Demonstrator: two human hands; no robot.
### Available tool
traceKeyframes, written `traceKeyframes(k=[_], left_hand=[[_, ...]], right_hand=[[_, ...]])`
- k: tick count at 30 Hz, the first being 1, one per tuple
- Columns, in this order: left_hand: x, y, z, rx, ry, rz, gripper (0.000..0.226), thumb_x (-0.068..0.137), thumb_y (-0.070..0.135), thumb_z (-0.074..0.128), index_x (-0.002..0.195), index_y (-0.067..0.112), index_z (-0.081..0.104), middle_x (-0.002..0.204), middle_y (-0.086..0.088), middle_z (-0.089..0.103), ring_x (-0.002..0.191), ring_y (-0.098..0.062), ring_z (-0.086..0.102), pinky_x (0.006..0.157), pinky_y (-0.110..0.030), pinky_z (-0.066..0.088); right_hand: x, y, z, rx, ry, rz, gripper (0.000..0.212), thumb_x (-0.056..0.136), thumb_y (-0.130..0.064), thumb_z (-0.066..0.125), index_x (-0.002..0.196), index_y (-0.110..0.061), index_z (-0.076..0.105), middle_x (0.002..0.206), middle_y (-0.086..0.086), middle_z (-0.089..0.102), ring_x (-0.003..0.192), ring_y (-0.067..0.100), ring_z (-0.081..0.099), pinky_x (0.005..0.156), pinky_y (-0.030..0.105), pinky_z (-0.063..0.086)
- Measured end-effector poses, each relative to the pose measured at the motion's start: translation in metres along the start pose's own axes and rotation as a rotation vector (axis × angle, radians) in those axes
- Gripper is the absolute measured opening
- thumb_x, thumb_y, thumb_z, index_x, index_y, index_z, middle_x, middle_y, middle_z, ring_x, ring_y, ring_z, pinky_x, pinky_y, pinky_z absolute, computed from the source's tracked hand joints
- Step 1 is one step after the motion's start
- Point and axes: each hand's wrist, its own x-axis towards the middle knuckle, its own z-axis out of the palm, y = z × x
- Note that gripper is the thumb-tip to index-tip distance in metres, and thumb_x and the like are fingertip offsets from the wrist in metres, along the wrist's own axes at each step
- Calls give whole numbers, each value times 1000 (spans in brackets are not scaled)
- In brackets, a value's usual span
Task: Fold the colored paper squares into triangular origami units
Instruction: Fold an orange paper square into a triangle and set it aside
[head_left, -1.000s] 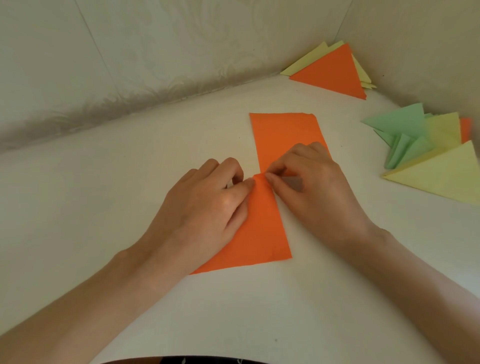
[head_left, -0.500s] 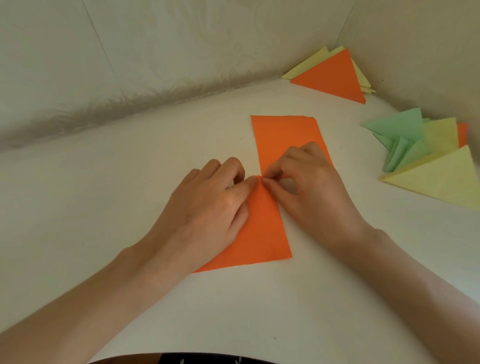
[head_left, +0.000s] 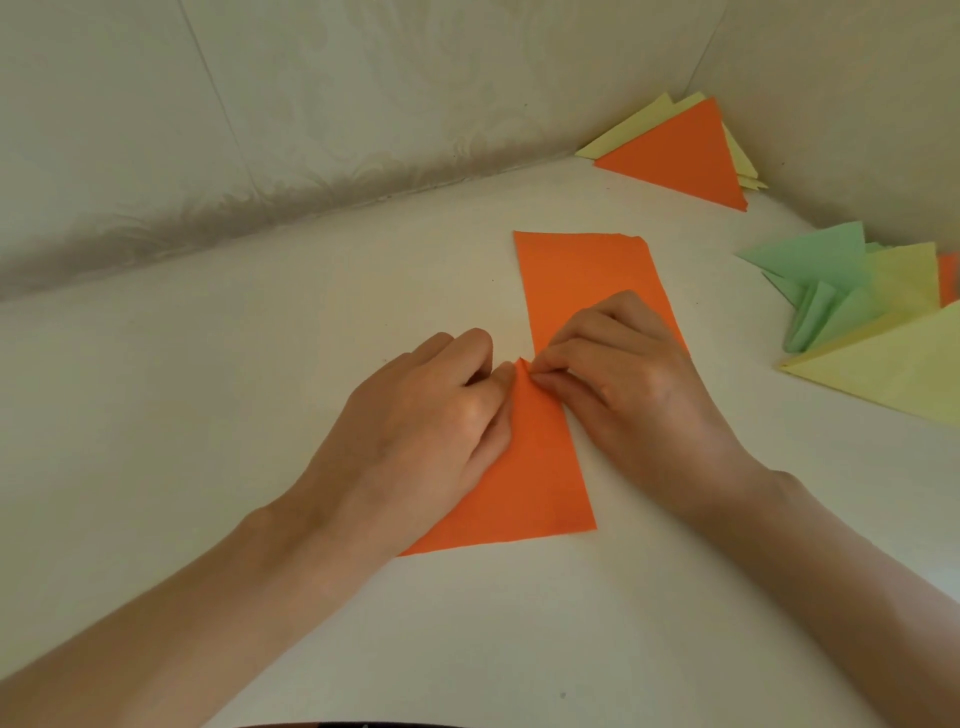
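Setting: a pale counter (head_left: 234, 426) set into a corner of cream, patterned walls.

Item in work: one orange paper (head_left: 582, 275), a long rectangle lying flat at the counter's middle and running away from the person. A small peak is raised at its midpoint.

Left hand (head_left: 415, 431): rests over the near left part of the sheet, its fingers (head_left: 498, 379) curled and pinching the peak.

Right hand (head_left: 634, 374): opposite, its curled fingers nipping the same peak from the other side.

Step, as I judge it: setting the centre crease, from which the two halves would fold into a triangle.

Next move calls for: keeping the long edges aligned, then flattening the pinch cleanly across the strip.

Also present: an orange triangle (head_left: 685, 156) on yellow ones in the far corner. At the right, well apart, are green folded units (head_left: 821, 280) and a large yellow triangle (head_left: 893, 369).
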Motion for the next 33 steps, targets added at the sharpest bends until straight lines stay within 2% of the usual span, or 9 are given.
traceKeyframes(k=[14,18,20,22,25,28,33], left_hand=[[0,-1,0,8,-9,8,39,93,27,38,84,7,71,75,-1,52,63,-20,51,47,-34,44],[0,-1,0,18,-2,7,39,93,28,38,87,8,72,74,-1,52,63,-21,52,46,-33,43],[0,-1,-1,33,2,10,38,92,28,39,86,9,73,73,0,52,63,-20,51,46,-31,42],[0,-1,-1,41,4,3,38,93,28,39,86,10,73,72,0,52,62,-19,51,45,-29,41],[-1,-1,-2,49,-1,-10,42,95,29,37,86,11,73,72,1,51,61,-18,51,45,-27,38],[-1,0,-2,46,-1,-12,42,95,29,36,87,11,74,71,1,51,61,-18,51,45,-27,38],[0,-1,-2,44,-2,-7,41,93,29,37,88,12,74,71,0,52,62,-20,52,45,-27,39]], right_hand=[[1,-2,2,6,-15,36,20,89,-17,55,83,-5,70,78,5,64,78,31,54,67,47,47],[0,3,-4,88,-90,44,25,89,-25,55,90,-10,75,84,2,64,85,25,51,72,46,46],[-2,8,-12,129,-182,37,28,90,-31,53,100,-17,75,94,0,63,93,21,46,79,43,44],[-6,14,-20,144,-240,5,31,92,-32,50,111,-20,71,103,1,60,98,21,45,88,33,40],[-8,21,-31,243,-187,82,30,93,-26,48,116,-19,66,104,3,60,100,20,45,93,21,33],[-7,25,-33,224,-111,145,28,93,-26,47,114,-18,65,98,1,61,96,19,45,89,19,33],[-6,17,-21,171,-179,123,34,92,-37,48,110,-19,70,98,-1,61,95,19,44,88,24,37]])
